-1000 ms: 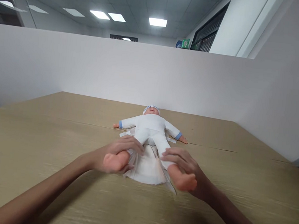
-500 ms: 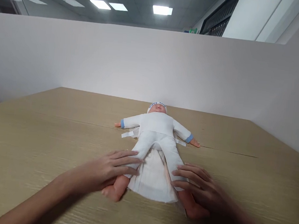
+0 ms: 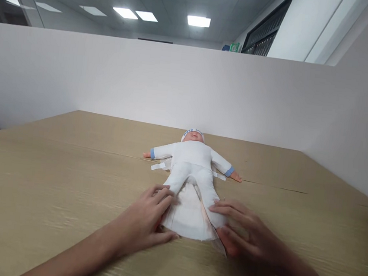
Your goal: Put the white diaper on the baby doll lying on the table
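Observation:
A baby doll (image 3: pixel 193 152) in white clothes with blue cuffs lies on its back, arms spread and legs apart. Beneath it is an unfolded white diaper (image 3: pixel 189 219), its front panel flat between the legs and a tab showing at either side of the waist. My left hand (image 3: pixel 150 219) rests over the doll's left-side leg, fingers bent, thumb apart near the diaper's lower edge; that foot is hidden. On the other leg lie the outstretched fingers of my right hand (image 3: pixel 243 230), mostly covering the foot.
The doll lies on a wood-patterned tabletop (image 3: pixel 69 179) with a seam running across it. A white partition (image 3: pixel 137 81) rises behind the table and along its right side.
My left hand has shifted right and its fingers have bent, with the thumb now by the diaper's edge. My right hand has moved slightly left. The view has tilted a little.

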`<state>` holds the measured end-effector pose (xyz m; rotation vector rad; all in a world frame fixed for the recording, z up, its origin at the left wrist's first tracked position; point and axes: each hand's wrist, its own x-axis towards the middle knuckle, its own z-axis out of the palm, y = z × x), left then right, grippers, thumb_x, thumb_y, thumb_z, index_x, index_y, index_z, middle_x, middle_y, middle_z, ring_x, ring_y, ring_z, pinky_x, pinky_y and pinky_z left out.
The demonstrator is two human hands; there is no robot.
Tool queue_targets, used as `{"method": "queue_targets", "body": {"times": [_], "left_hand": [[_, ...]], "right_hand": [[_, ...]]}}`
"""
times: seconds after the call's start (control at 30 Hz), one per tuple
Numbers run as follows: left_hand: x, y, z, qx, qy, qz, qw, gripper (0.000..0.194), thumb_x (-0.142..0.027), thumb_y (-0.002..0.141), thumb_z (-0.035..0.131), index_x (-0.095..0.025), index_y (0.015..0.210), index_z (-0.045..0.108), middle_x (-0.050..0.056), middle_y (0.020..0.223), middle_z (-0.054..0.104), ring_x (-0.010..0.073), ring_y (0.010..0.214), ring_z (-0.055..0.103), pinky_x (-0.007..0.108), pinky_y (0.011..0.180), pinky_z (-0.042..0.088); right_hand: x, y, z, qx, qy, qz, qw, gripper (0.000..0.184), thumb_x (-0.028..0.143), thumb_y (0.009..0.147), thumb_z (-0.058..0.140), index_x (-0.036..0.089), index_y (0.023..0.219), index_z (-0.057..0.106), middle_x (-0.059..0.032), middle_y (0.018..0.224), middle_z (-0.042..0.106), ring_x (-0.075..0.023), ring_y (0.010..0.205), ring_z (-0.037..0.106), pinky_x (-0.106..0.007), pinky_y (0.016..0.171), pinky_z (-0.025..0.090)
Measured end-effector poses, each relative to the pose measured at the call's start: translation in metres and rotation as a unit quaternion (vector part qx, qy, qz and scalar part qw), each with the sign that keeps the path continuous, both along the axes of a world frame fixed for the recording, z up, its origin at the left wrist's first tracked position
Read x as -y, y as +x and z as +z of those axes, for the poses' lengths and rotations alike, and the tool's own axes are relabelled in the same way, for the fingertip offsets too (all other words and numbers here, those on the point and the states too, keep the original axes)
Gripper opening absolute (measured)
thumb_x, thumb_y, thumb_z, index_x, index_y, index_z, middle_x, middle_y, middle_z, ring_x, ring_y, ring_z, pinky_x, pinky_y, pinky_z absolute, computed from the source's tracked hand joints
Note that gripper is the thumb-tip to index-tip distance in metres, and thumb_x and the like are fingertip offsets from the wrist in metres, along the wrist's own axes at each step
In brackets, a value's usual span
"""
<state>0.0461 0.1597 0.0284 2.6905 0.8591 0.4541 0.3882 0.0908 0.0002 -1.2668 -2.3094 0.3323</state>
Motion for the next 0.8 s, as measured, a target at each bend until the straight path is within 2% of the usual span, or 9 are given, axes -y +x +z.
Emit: {"method": "queue_targets", "body": {"times": [0.1,0.17,0.27,0.37,0.47,0.53,0.63,0.73,0.8], "left_hand": [[0.006,0.009,-0.009,-0.02,0.03,0.04,0.999,0.039,-0.04,0.091,0.08,-0.021,0.12,0.062,0.012,0.14,0.063,0.0391,0.138,0.049,0.06,0.117,0.048],[0.007,0.011,-0.012,-0.034,0.047,0.052,0.997,0.03,-0.036,0.093,0.076,-0.021,0.114,0.062,0.012,0.14,0.062,0.0393,0.139,0.047,0.06,0.117,0.048],[0.009,0.012,-0.011,-0.05,0.076,0.048,0.995,0.022,-0.031,0.094,0.07,-0.021,0.112,0.062,0.011,0.137,0.063,0.0403,0.141,0.045,0.061,0.115,0.048],[0.011,0.01,-0.012,-0.053,0.097,0.047,0.993,0.032,-0.016,0.084,0.066,-0.021,0.115,0.061,0.01,0.136,0.064,0.0397,0.144,0.044,0.059,0.116,0.046],[0.011,0.009,-0.013,-0.045,0.096,0.053,0.993,0.037,-0.008,0.079,0.062,-0.021,0.113,0.061,0.01,0.136,0.064,0.0389,0.142,0.045,0.057,0.115,0.046],[0.009,0.009,-0.013,-0.026,0.08,0.056,0.995,0.028,-0.01,0.085,0.06,-0.022,0.11,0.061,0.009,0.132,0.067,0.0372,0.136,0.049,0.056,0.112,0.047],[0.003,0.011,-0.007,0.025,0.033,0.079,0.996,0.014,-0.019,0.099,0.051,-0.023,0.107,0.063,0.008,0.116,0.071,0.0329,0.117,0.056,0.051,0.102,0.05],[-0.007,0.014,0.004,0.087,-0.021,0.11,0.99,0.021,-0.033,0.106,0.046,-0.023,0.104,0.064,0.008,0.104,0.071,0.0305,0.105,0.06,0.047,0.092,0.05],[-0.019,0.018,0.013,0.13,-0.036,0.111,0.985,0.026,-0.04,0.107,0.046,-0.023,0.101,0.064,0.008,0.103,0.07,0.0295,0.104,0.061,0.045,0.093,0.049]], "right_hand": [[0.016,-0.026,-0.01,0.079,0.07,-0.054,0.993,0.065,0.048,0.1,0.071,0.033,0.159,0.05,-0.0113,0.153,0.062,-0.0345,0.14,0.062,-0.056,0.11,0.06],[0.021,-0.04,-0.024,0.114,0.134,-0.085,0.981,0.07,0.044,0.097,0.073,0.029,0.161,0.048,-0.0144,0.15,0.063,-0.0384,0.138,0.061,-0.061,0.109,0.06],[0.019,-0.052,-0.041,0.142,0.185,-0.124,0.965,0.067,0.024,0.095,0.068,0.022,0.16,0.051,-0.0166,0.144,0.064,-0.0378,0.131,0.063,-0.057,0.105,0.061],[0.011,-0.057,-0.046,0.153,0.205,-0.148,0.955,0.064,0.007,0.089,0.06,0.02,0.152,0.059,-0.0156,0.134,0.068,-0.0342,0.119,0.066,-0.052,0.098,0.062],[0.005,-0.058,-0.044,0.145,0.21,-0.156,0.954,0.059,0.002,0.087,0.055,0.023,0.141,0.066,-0.013,0.127,0.071,-0.0313,0.11,0.068,-0.047,0.091,0.061],[0.004,-0.058,-0.041,0.122,0.204,-0.154,0.959,0.055,0.002,0.089,0.053,0.025,0.136,0.069,-0.0115,0.125,0.071,-0.03,0.108,0.067,-0.044,0.089,0.059],[0.002,-0.055,-0.033,0.07,0.182,-0.143,0.97,0.045,0.004,0.093,0.05,0.026,0.128,0.07,-0.0101,0.123,0.072,-0.0286,0.107,0.066,-0.041,0.089,0.057],[-0.005,-0.049,-0.022,0.017,0.137,-0.137,0.981,0.03,0.01,0.099,0.048,0.025,0.112,0.07,-0.0083,0.112,0.072,-0.0271,0.099,0.066,-0.039,0.085,0.055],[-0.017,-0.045,-0.011,-0.03,0.116,-0.142,0.983,0.022,0.016,0.103,0.047,0.024,0.105,0.068,-0.0075,0.106,0.071,-0.0262,0.096,0.065,-0.038,0.085,0.054]]}}
